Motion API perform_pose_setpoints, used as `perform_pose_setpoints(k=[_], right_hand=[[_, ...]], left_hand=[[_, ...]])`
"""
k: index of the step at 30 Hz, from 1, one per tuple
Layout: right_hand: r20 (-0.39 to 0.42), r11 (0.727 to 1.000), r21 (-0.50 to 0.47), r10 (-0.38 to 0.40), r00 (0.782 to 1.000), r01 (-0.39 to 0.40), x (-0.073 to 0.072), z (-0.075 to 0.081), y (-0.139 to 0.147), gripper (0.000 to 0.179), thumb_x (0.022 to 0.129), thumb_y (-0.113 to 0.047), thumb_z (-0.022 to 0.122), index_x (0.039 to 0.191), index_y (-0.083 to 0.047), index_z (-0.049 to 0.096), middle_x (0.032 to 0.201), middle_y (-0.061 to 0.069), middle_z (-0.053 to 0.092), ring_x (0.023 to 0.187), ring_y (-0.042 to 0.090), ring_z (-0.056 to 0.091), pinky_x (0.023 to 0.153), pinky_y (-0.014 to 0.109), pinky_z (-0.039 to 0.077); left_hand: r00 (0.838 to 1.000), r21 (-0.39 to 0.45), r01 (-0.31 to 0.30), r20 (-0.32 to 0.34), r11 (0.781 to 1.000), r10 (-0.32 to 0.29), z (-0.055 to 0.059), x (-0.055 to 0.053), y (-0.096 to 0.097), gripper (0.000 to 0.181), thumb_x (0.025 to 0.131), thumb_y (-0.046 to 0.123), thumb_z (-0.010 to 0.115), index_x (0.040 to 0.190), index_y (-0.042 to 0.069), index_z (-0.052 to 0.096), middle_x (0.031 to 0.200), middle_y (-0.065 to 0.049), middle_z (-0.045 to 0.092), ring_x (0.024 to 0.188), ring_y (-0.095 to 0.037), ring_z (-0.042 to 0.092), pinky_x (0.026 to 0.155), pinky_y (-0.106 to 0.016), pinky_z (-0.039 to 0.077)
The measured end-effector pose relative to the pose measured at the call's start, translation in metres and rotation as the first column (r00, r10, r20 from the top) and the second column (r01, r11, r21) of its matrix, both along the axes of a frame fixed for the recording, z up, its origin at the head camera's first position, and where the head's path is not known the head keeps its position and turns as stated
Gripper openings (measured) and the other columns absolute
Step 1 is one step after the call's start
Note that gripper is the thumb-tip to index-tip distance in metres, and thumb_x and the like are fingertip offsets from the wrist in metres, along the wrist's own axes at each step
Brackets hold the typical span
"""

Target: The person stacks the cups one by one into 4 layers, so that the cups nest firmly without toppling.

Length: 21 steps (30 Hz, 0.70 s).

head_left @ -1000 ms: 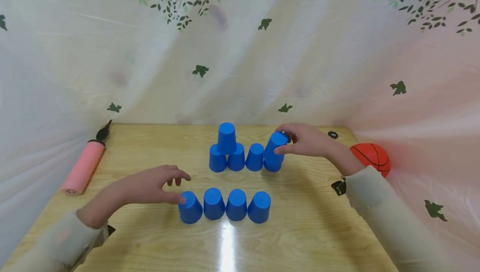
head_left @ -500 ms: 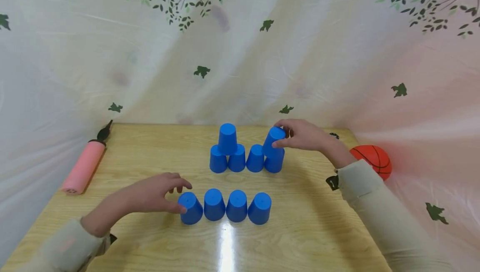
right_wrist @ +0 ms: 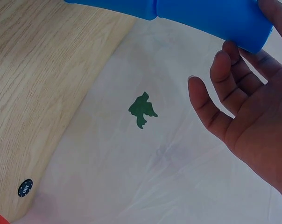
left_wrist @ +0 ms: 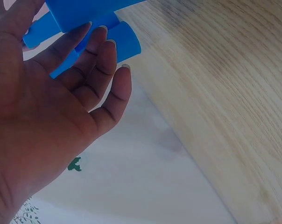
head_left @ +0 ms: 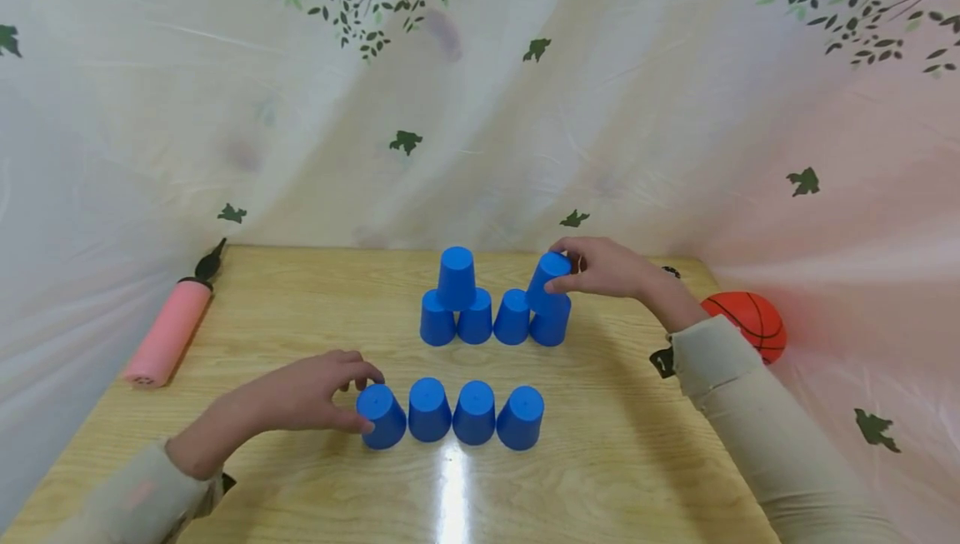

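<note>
Upside-down blue cups stand in two groups on the table. My right hand (head_left: 603,267) pinches an upper cup (head_left: 545,276) between thumb and fingers. That cup bridges two back cups, the left one (head_left: 512,317) and the right one (head_left: 551,324); its lower rim rests on or just above them. To their left, another cup (head_left: 456,277) sits on two more. My left hand (head_left: 303,394) holds the leftmost cup (head_left: 384,421) of the front row, thumb on the near side and fingers behind. In the left wrist view, curled fingers (left_wrist: 103,77) lie against this cup (left_wrist: 85,11).
Several front cups, such as the rightmost one (head_left: 521,421), stand in a row. A pink hand pump (head_left: 168,331) lies at the table's left edge. At the right are an orange-red basketball (head_left: 750,323) and a black round chip (right_wrist: 25,188). A printed curtain (head_left: 480,111) hangs behind the table.
My right hand has shifted its cup left and up from over the right back cup to across the pair. My left hand has lowered and closed around the leftmost front cup.
</note>
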State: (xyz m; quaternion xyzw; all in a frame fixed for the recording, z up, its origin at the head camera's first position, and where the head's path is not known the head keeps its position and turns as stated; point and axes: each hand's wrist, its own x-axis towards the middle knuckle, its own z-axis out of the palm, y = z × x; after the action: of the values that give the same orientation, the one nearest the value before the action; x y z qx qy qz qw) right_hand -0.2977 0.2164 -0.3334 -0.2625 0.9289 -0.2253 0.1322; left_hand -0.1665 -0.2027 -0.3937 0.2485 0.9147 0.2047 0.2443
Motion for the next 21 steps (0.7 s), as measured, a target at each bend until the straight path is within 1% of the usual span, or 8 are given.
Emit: perform_pose_setpoints(k=[4, 10, 16, 21], right_hand=[[-0.002, 1.000, 0.004, 0.001, 1.000, -0.001, 0.0002, 0.0006, -0.0008, 0.053, 0.090, -0.043, 0.073, 0.132, -0.014, 0.057, 0.099, 0.003, 0.067, 0.087, 0.020, 0.061, 0.074, 0.033, 0.052], [-0.005, 1.000, 0.009, -0.004, 1.000, 0.004, -0.0005, 0.0003, -0.0010, 0.053, 0.090, -0.043, 0.073, 0.132, -0.014, 0.057, 0.100, 0.004, 0.067, 0.088, 0.021, 0.061, 0.074, 0.033, 0.052], [-0.010, 1.000, 0.016, -0.003, 1.000, 0.003, -0.0015, -0.0007, -0.0010, 0.054, 0.090, -0.044, 0.072, 0.133, -0.014, 0.057, 0.100, 0.004, 0.067, 0.088, 0.021, 0.061, 0.074, 0.034, 0.052], [-0.014, 1.000, 0.020, -0.004, 1.000, 0.004, -0.0023, -0.0009, -0.0010, 0.055, 0.090, -0.044, 0.073, 0.133, -0.014, 0.056, 0.101, 0.005, 0.068, 0.089, 0.021, 0.062, 0.075, 0.034, 0.053]], left_hand=[[1.000, 0.008, 0.004, -0.003, 1.000, -0.004, 0.0000, 0.0011, 0.0006, 0.054, 0.084, 0.054, 0.075, 0.127, 0.023, 0.063, 0.111, 0.005, 0.062, 0.102, -0.017, 0.058, 0.084, -0.040, 0.053], [0.999, 0.006, 0.019, -0.026, 1.000, -0.019, -0.0028, 0.0012, 0.0001, 0.055, 0.084, 0.056, 0.074, 0.127, 0.023, 0.063, 0.110, 0.006, 0.061, 0.101, -0.015, 0.058, 0.081, -0.037, 0.052], [0.999, 0.005, 0.019, -0.034, 1.000, -0.019, -0.0031, 0.0016, 0.0003, 0.055, 0.084, 0.056, 0.074, 0.127, 0.023, 0.064, 0.111, 0.006, 0.062, 0.102, -0.015, 0.058, 0.081, -0.037, 0.052], [1.000, 0.007, 0.012, -0.028, 1.000, -0.012, -0.0023, 0.0024, 0.0008, 0.056, 0.084, 0.056, 0.074, 0.127, 0.023, 0.064, 0.111, 0.006, 0.062, 0.102, -0.015, 0.058, 0.082, -0.038, 0.053]])
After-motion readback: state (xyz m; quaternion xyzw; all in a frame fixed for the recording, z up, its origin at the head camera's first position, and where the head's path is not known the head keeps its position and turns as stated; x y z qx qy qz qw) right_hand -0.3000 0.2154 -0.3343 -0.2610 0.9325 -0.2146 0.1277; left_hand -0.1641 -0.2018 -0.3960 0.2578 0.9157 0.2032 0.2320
